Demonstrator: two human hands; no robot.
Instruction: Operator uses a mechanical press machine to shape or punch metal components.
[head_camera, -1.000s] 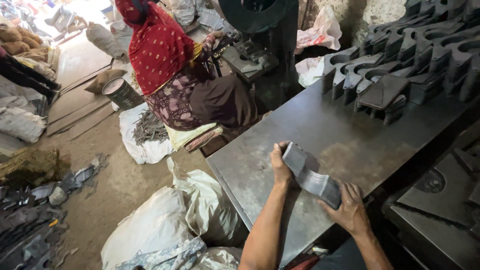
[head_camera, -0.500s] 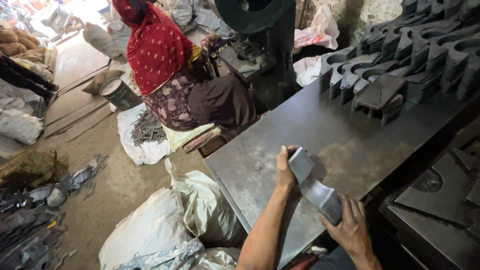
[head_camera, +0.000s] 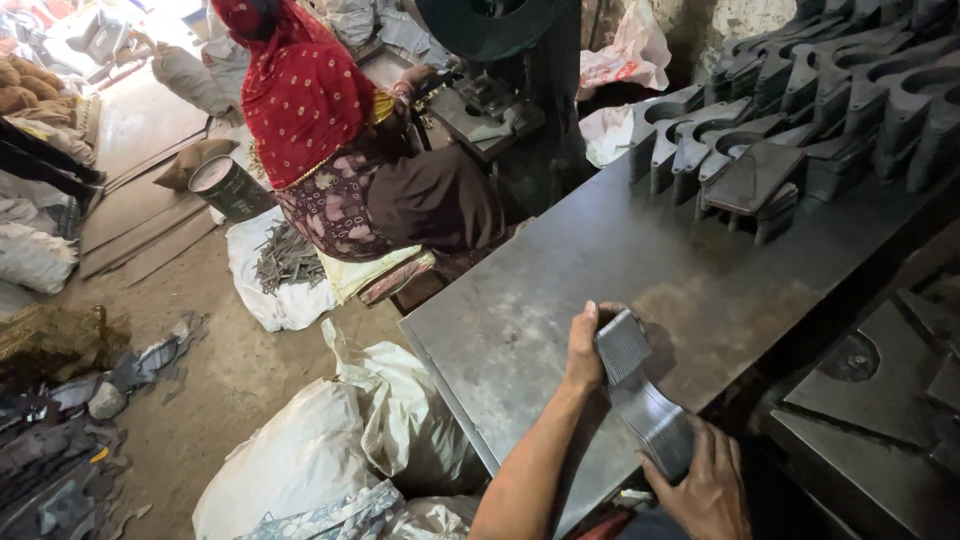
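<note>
On the floor at left lie white sacks (head_camera: 330, 450). The left hand (head_camera: 585, 345) closes on the top end of a stack of thin metal plates (head_camera: 640, 395), and the right hand (head_camera: 705, 485) grips its lower end, above the steel table (head_camera: 620, 250). The stack seems being squared; setting it down needs both ends kept tight.

The stack of metal plates (head_camera: 640, 400) is grey. The steel table (head_camera: 620, 260) is dark grey with rusty patches. A seated person's headscarf (head_camera: 300, 90) is red with small dots; the sacks (head_camera: 330, 450) are white.
</note>
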